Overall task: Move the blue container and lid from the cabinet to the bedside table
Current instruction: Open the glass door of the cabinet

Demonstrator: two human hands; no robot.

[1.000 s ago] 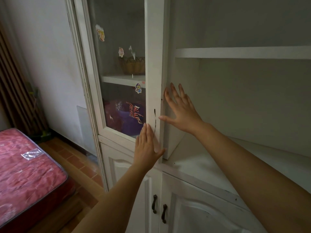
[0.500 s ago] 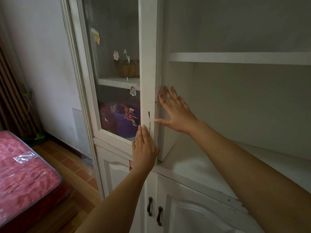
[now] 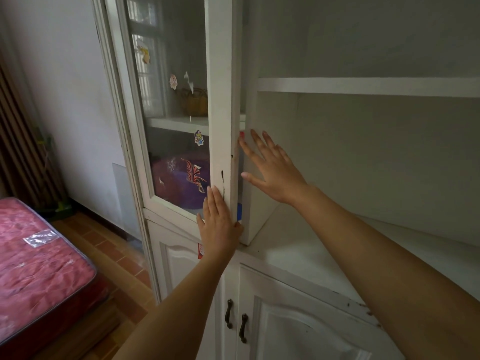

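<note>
A white cabinet has a glass door (image 3: 220, 100) standing slightly ajar. Through the narrow gap at its right edge shows a blue sliver (image 3: 239, 211), perhaps the blue container; most of it is hidden behind the door frame. My left hand (image 3: 218, 222) lies flat on the lower door frame, thumb at the door's edge. My right hand (image 3: 272, 168) is spread open against the white divider panel (image 3: 250, 224) beside the gap. Neither hand holds anything. No lid can be made out.
Behind the glass are a purple patterned item (image 3: 179, 180) and, one shelf up, a small wicker basket (image 3: 194, 102). To the right are open white shelves (image 3: 363, 87). Below are lower doors with dark handles (image 3: 235, 318). A red mattress (image 3: 39, 266) lies at the left on a brick floor.
The glass door has come slightly away from the divider, opening a narrow gap that shows a blue sliver. Both hands stay in nearly the same places.
</note>
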